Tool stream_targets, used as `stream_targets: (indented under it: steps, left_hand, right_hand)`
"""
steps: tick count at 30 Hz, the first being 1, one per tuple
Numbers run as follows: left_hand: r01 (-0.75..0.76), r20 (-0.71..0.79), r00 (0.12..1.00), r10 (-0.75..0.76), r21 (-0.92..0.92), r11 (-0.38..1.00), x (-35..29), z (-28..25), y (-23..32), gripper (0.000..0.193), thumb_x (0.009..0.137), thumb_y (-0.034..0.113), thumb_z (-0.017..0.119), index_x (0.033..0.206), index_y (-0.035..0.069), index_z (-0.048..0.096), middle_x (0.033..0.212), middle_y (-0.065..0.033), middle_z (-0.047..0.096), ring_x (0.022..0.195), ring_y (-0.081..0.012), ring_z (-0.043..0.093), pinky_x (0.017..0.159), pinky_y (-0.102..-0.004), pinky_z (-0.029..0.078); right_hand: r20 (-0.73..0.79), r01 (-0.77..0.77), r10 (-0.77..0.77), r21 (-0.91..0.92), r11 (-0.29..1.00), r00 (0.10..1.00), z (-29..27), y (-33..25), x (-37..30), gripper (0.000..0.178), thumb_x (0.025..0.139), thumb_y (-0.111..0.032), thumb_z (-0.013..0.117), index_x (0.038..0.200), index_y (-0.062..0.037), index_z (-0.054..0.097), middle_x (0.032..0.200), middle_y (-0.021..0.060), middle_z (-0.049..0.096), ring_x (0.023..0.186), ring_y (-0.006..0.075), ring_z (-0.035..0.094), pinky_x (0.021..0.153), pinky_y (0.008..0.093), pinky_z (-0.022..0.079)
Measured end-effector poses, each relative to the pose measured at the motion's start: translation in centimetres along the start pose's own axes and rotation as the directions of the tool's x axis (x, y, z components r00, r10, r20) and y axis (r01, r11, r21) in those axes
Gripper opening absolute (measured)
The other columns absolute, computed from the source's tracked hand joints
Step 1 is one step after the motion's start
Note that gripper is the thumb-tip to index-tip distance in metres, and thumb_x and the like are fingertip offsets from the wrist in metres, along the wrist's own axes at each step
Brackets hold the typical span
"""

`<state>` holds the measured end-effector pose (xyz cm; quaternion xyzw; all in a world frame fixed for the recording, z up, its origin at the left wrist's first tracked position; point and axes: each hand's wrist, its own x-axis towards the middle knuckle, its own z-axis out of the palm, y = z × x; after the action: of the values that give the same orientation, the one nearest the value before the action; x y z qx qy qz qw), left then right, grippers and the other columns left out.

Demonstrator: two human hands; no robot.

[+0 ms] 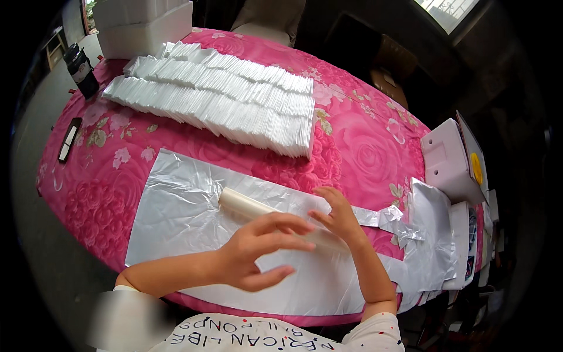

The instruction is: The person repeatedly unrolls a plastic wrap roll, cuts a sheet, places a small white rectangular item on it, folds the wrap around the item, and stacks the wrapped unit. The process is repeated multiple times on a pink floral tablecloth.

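My left hand hovers over a silvery sheet, its fingers apart and nothing in them. Just right of it my right hand is also held open, fingers spread and bent. Beneath both lies a cream-coloured roll or tube, slanting across the sheet. Its left end shows plainly, while my left hand hides much of its middle and the right end is hard to make out. The sheet is wrinkled near the roll's left end and spreads toward the table's front edge. Whether either hand touches the roll I cannot tell.
Rows of folded white-silver packets stand across the far table. A foam box, dark bottle and small black-and-white object are at the left. Stacked silvery sheets, crumpled foil pieces and a white box sit right.
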<state>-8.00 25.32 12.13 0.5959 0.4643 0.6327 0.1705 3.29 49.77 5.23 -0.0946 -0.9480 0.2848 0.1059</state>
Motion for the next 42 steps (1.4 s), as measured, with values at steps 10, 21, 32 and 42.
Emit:
stream_targets:
  steps: [10, 21, 32, 42]
  left_hand:
    - [-0.572, -0.341, 0.795, 0.501, -0.696, 0.434, -1.3, 4.8, 12.8, 0.033, 0.091, 0.034, 0.054, 0.089, 0.005, 0.070, 0.095, -0.0131, 0.058, 0.068, -0.0159, 0.052, 0.055, -0.0247, 0.042]
    - [-0.260, -0.164, 0.881, 0.443, -0.951, 0.165, -5.9, 9.7, 16.0, 0.037, 0.087, 0.031, 0.060, 0.095, -0.005, 0.065, 0.102, -0.0230, 0.052, 0.067, -0.0226, 0.059, 0.056, -0.0279, 0.050]
    - [0.216, 0.081, 0.952, -0.295, 0.504, 0.836, -10.3, 10.3, -1.5, 0.054, 0.079, 0.016, 0.065, 0.125, 0.001, 0.043, 0.130, -0.0206, 0.041, 0.119, -0.0373, 0.040, 0.098, -0.0419, 0.036]
    - [0.243, 0.045, 0.949, -0.313, 0.529, 0.813, -10.8, 7.1, -3.6, 0.054, 0.077, 0.014, 0.066, 0.125, 0.002, 0.044, 0.134, -0.0201, 0.039, 0.122, -0.0359, 0.039, 0.101, -0.0411, 0.035]
  right_hand:
    - [-0.014, -0.251, 0.253, -0.184, 0.950, 0.967, 1.2, -4.4, -13.0, 0.049, 0.072, -0.021, 0.073, 0.114, -0.0013, 0.056, 0.098, 0.0156, 0.057, 0.091, 0.0319, 0.055, 0.078, 0.0384, 0.046]
    - [-0.028, -0.440, 0.440, -0.112, 0.891, 0.898, 6.1, -11.9, -20.2, 0.051, 0.083, -0.036, 0.062, 0.111, 0.0060, 0.055, 0.092, 0.0179, 0.056, 0.080, 0.0337, 0.057, 0.071, 0.0398, 0.047]
    - [-0.298, -0.194, 0.164, -0.074, 0.978, 0.940, 5.3, -6.1, -21.6, 0.034, 0.082, -0.017, 0.060, 0.109, 0.0032, 0.057, 0.109, 0.0166, 0.054, 0.102, 0.0336, 0.049, 0.090, 0.0396, 0.039]
    - [-0.286, -0.088, 0.079, -0.018, 0.996, 0.955, 4.0, -3.7, -13.0, 0.033, 0.078, -0.013, 0.064, 0.108, 0.0004, 0.059, 0.109, 0.0158, 0.057, 0.103, 0.0323, 0.052, 0.087, 0.0383, 0.043]
